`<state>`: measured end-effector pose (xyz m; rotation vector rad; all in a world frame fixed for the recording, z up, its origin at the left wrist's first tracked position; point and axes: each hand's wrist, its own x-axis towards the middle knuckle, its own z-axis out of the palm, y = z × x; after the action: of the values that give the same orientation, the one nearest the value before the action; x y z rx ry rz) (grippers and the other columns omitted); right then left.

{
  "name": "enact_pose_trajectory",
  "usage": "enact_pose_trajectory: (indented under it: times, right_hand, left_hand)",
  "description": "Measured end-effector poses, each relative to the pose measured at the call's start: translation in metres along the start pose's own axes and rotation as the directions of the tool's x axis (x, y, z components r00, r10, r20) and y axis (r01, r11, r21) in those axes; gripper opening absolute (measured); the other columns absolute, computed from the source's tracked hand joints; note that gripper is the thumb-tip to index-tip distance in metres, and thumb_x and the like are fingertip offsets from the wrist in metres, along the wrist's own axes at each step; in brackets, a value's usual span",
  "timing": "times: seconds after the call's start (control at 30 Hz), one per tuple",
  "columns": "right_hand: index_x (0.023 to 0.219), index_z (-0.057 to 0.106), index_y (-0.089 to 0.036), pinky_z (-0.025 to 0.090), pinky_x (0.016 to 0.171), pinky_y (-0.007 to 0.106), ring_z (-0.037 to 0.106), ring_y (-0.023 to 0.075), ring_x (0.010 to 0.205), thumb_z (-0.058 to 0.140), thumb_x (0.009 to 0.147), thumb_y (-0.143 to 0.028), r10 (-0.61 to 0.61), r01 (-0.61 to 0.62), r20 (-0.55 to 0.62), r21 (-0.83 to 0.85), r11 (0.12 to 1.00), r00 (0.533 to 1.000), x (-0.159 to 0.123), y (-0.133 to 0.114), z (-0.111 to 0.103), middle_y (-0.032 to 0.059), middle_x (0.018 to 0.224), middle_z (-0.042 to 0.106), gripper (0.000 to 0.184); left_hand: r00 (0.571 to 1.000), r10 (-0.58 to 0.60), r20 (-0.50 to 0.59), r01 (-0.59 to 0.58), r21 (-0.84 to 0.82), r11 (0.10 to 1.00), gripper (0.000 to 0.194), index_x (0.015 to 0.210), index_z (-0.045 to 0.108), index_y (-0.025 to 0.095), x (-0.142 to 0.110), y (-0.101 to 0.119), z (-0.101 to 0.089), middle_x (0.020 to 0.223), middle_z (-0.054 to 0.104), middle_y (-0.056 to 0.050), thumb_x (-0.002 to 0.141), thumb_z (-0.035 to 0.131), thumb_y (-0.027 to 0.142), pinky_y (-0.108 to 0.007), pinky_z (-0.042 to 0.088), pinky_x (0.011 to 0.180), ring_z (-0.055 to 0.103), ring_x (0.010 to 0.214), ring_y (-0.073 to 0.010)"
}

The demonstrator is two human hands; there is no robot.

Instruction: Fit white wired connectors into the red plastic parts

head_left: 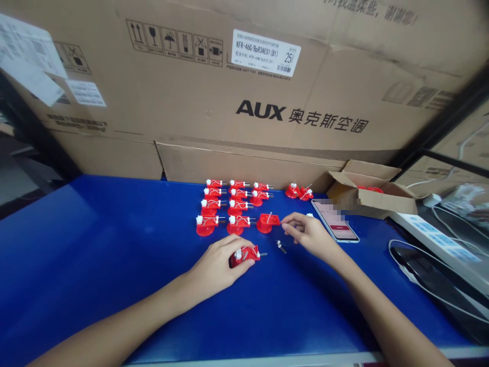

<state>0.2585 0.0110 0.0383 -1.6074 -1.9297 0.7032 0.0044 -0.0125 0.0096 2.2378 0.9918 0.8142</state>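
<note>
My left hand point(223, 262) is wrapped round a red plastic assembly point(246, 253) with a white piece on top and a thin metal shaft pointing right. The fingers hide part of its base. My right hand point(305, 230) has thumb and fingertips pinched together at the right end of a red plastic base point(268, 222), which carries an upright metal pin. Whether the fingertips touch that base or hold something tiny, I cannot tell. Just below my right hand lie small white-and-metal parts point(281, 246). Several similar red assemblies point(239, 222) stand in rows behind my left hand.
Two more red pieces point(299, 191) stand at the back. A phone point(336, 221) lies right of my right hand, before an open cardboard box point(374, 201). A power strip point(439, 239) and cables line the right side. A large carton point(191, 112) walls the back.
</note>
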Motion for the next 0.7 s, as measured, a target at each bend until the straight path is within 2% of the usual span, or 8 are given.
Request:
enact_pose_trajectory:
  times: [0.07,0.13,0.2,0.5,0.7]
  right_hand:
    - [0.085,0.060,-0.016,0.041,0.050,0.024,0.055,0.0123,0.051,0.055,0.080,-0.031,0.062,-0.055,0.109,-0.070,0.996,0.992,0.0029,0.0065,-0.0042,0.0034,0.070,0.065,0.017]
    - [0.082,0.062,-0.016,0.042,0.052,0.024,0.056,0.0123,0.051,0.057,0.077,-0.028,0.086,-0.060,0.211,-0.126,0.990,0.974,0.0035,0.0089,-0.0056,0.0035,0.070,0.066,0.014]
    - [0.080,0.063,-0.016,0.042,0.054,0.024,0.057,0.0130,0.053,0.058,0.075,-0.026,0.094,-0.055,0.253,-0.154,0.986,0.963,0.0028,0.0082,-0.0047,0.0037,0.069,0.067,0.012]
    - [0.080,0.065,-0.017,0.042,0.055,0.024,0.059,0.0141,0.058,0.058,0.075,-0.023,0.094,-0.046,0.281,-0.172,0.984,0.955,0.0009,0.0071,0.0017,0.0035,0.069,0.067,0.010]
    - [0.082,0.064,-0.016,0.042,0.058,0.025,0.061,0.0155,0.062,0.059,0.074,-0.021,0.107,-0.050,0.270,-0.213,0.976,0.957,0.0005,0.0074,0.0042,0.0045,0.073,0.067,0.011]
  left_hand:
    - [1.000,0.002,0.001,-0.002,-0.002,1.000,0.019,0.101,0.061,0.025,-0.0003,0.0010,-0.0001,0.102,0.063,-0.002,0.083,0.056,0.028,-0.029,0.046,0.082,0.060,0.090,-0.0174]
    - [1.000,0.010,0.001,-0.010,-0.002,1.000,0.020,0.102,0.061,0.025,-0.0004,0.0021,-0.0002,0.102,0.062,-0.002,0.084,0.055,0.029,-0.029,0.046,0.083,0.060,0.091,-0.0176]
    - [1.000,0.022,0.001,-0.022,-0.003,1.000,0.020,0.103,0.061,0.024,-0.0008,0.0031,-0.0005,0.103,0.062,-0.003,0.085,0.053,0.030,-0.030,0.046,0.083,0.059,0.090,-0.0179]
    - [0.999,0.035,0.012,-0.035,0.028,0.999,0.023,0.108,0.054,0.023,-0.0050,0.0055,-0.0050,0.105,0.061,-0.003,0.087,0.046,0.022,-0.032,0.046,0.085,0.058,0.094,-0.0182]
    - [0.997,0.057,-0.047,-0.058,-0.013,0.998,0.010,0.090,0.047,0.020,-0.0053,0.0040,-0.0068,0.100,0.061,-0.004,0.082,0.049,0.016,-0.031,0.045,0.081,0.058,0.094,-0.0178]
